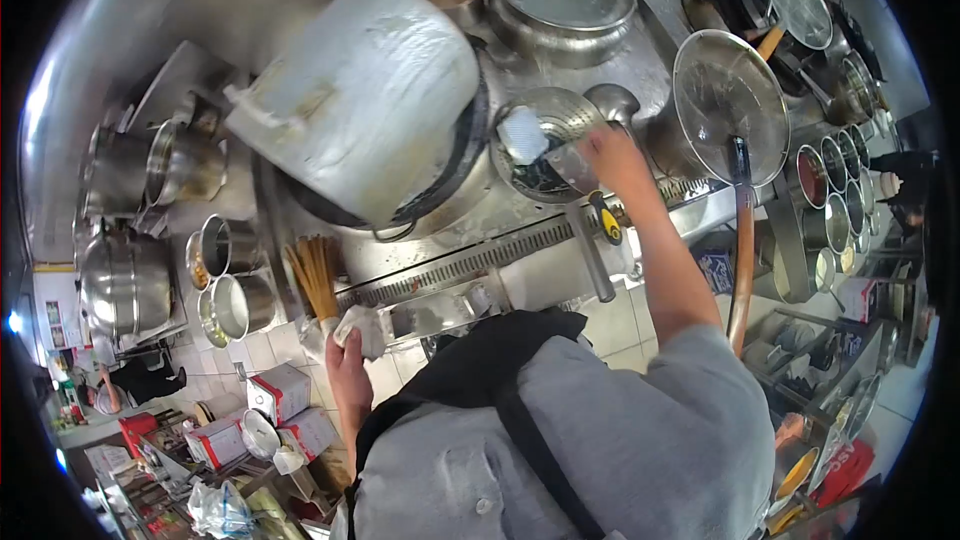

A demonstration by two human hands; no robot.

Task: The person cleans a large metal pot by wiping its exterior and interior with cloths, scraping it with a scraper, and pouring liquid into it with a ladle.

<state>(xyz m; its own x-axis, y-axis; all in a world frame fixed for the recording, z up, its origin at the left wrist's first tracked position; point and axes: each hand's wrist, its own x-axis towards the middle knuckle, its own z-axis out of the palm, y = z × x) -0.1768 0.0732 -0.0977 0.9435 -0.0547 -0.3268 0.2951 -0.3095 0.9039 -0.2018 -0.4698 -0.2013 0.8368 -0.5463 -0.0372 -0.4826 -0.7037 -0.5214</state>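
Observation:
My left hand [350, 368] is closed around a bunched white cloth [360, 330], low at the front edge of the stove. Right beside that cloth, a bamboo wok brush [314, 275] stands with its bristles up. My right hand [612, 155] has its fingers curled over the right side of a round perforated strainer [565, 110]; I cannot make out what it grips. A pale blue-white pad [522, 135] lies on the strainer's left part. To the left, a large dented metal pot [370, 90] rests tipped over in a dark wok [472, 155].
A ladle bowl [612, 100] sits behind my right hand. Farther right is a big mesh skimmer [725, 90] with a long wooden handle [744, 260]. A yellow-black handled tool [605, 218] lies near the slotted drain [520, 245]. A wide pot [565, 0] stands at the back.

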